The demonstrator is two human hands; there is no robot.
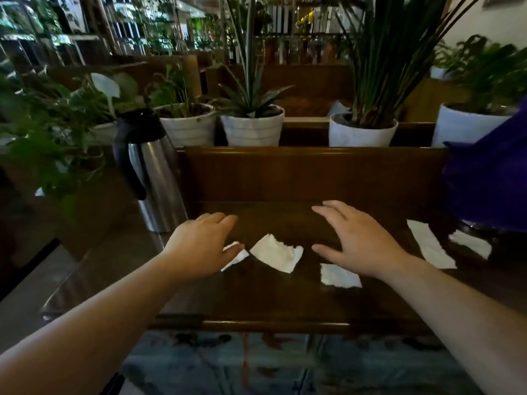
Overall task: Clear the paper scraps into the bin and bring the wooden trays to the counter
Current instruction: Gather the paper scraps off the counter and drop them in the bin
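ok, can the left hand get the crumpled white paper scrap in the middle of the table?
Probably yes: the left hand hovers open just beside the crumpled white paper scrap, with nothing between them.

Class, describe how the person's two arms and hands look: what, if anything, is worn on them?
Both forearms are bare up to the frame edge, with no sleeves in view. The left hand and right hand show no gloves, rings, watch or wristband.

Dim room. Dark wooden table (285, 303) backed by wooden bench back (313, 175). White potted plants (252, 126) behind. Steel thermos jug (154, 172) at left. Patterned floor (228, 363) below.
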